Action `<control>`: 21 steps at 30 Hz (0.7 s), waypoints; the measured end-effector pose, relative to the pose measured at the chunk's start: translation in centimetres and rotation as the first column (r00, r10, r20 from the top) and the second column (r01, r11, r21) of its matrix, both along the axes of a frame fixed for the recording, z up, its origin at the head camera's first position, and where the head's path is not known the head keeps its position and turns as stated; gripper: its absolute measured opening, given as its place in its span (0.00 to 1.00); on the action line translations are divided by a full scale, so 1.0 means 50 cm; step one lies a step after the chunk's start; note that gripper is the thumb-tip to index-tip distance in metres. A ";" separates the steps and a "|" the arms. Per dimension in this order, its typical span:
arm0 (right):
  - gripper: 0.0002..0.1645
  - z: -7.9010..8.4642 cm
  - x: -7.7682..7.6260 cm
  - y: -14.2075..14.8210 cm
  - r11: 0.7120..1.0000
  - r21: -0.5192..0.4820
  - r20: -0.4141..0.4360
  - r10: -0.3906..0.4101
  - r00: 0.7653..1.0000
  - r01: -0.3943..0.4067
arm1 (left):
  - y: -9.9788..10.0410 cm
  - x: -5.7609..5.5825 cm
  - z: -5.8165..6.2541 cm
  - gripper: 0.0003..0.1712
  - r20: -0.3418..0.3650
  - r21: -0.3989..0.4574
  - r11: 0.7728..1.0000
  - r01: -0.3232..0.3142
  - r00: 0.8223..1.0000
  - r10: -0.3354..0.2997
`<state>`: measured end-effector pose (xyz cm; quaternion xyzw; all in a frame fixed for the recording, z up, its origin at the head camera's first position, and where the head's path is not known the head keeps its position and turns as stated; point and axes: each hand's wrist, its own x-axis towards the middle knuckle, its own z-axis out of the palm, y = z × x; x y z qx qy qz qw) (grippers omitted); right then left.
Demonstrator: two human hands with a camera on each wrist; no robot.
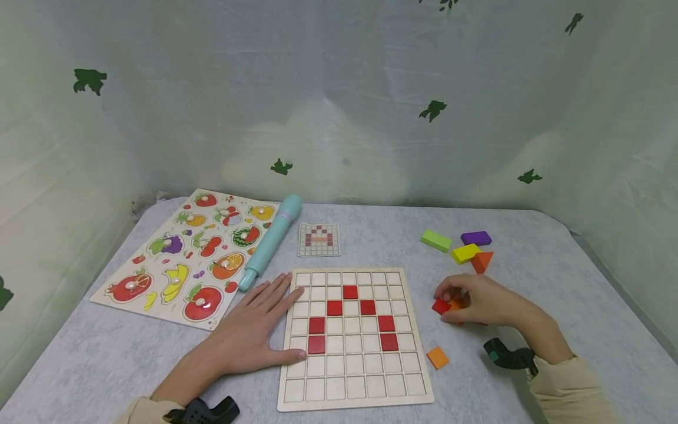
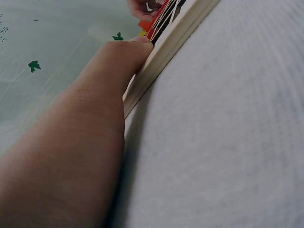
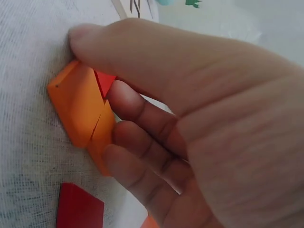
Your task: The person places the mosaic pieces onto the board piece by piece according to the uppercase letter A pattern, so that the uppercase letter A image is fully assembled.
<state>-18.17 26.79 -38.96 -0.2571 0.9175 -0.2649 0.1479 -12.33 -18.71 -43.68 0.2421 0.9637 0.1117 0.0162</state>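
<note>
A wooden grid board (image 1: 355, 386) lies flat on the table, with several red square tiles (image 1: 350, 292) set in its cells in an arch shape. My left hand (image 1: 254, 330) rests spread over the board's left edge, its thumb (image 2: 135, 47) on the rim in the left wrist view. Right of the board, my right hand (image 1: 479, 297) pinches a red tile (image 1: 439, 306) between thumb and fingers. Orange blocks (image 3: 78, 104) lie against these fingers, partly hidden by them. Another red block (image 3: 78, 209) lies nearby, and a lone orange square (image 1: 438, 357) sits beside the board.
Behind the right hand are green (image 1: 436, 241), purple (image 1: 476, 238) and yellow blocks (image 1: 465, 253) and an orange-red triangle (image 1: 481, 261). A small pattern card (image 1: 319, 250) lies beyond the board. At left are a fruit puzzle board (image 1: 182, 253) and a teal wand-shaped thing (image 1: 272, 238).
</note>
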 end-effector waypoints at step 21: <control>0.18 0.002 0.019 -0.070 0.977 -0.156 -0.103 0.127 0.987 -0.142 | -0.001 0.001 0.000 0.66 0.009 0.014 1.000 -0.007 1.000 0.007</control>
